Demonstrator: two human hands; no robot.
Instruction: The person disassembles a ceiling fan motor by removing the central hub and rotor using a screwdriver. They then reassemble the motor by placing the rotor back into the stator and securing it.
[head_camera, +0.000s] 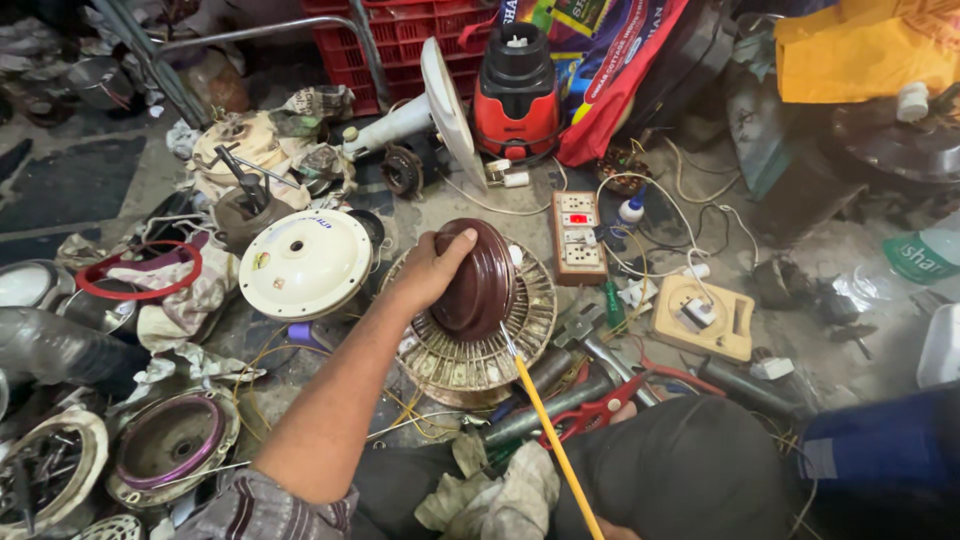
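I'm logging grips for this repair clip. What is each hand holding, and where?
The left hand grips the brown motor cover by its upper rim. The right hand is hidden; a yellow-handled screwdriver rises from there, so its hold cannot be told.

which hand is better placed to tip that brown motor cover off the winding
Probably the left hand: its fingers already lie over the brown motor cover, which rests on the winding core. The right hand is barely in view at the bottom edge, occupied with the yellow-handled screwdriver.
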